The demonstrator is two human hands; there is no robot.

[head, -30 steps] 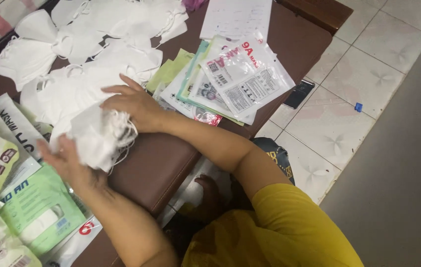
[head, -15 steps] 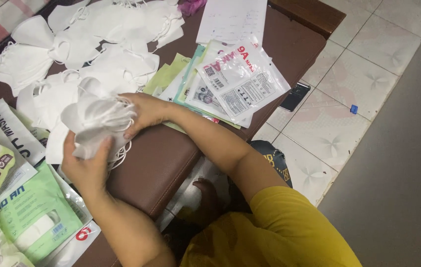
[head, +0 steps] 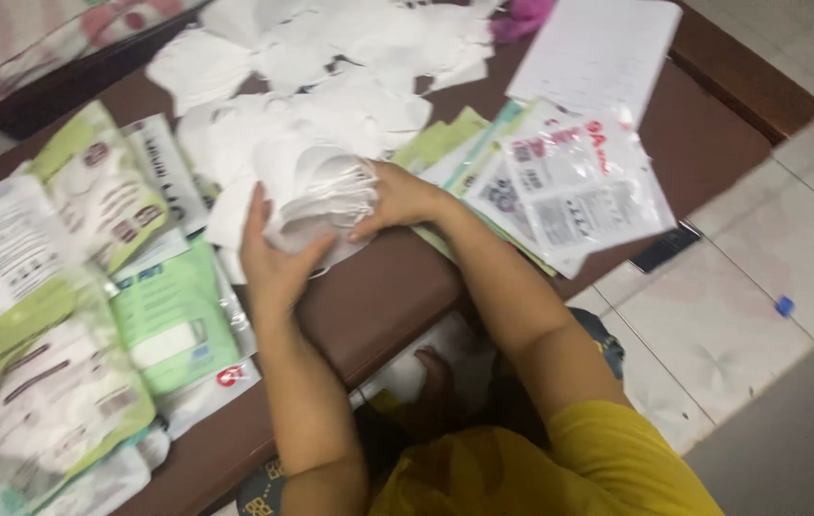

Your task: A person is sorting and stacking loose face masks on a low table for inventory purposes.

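- Left hand (head: 273, 258) presses against the near left side of a stack of white face masks (head: 316, 196), fingers spread and curled up round it, grasping.
- Right hand (head: 397, 199) clasps the same stack from the right, fingertips on its edge where the ear loops bunch.
- The stack sits between both hands, resting on the brown worktop (head: 397, 287) near its front edge; picture is motion-blurred, so the mask count cannot be told.
- Behind the stack, loose white masks (head: 330, 57) lie spread across the far part of the worktop.
- Left of the hands: green and white mask packets (head: 168, 325), overlapping, some hanging at the front edge.
- Right of the hands: a fan of flat clear printed pouches (head: 579, 191), just beside the right forearm.
- A white sheet of paper (head: 598, 48) lies beyond the pouches.
- Tiled floor (head: 760, 248) to the right; a dark flat object (head: 667, 248) lies there by the worktop.
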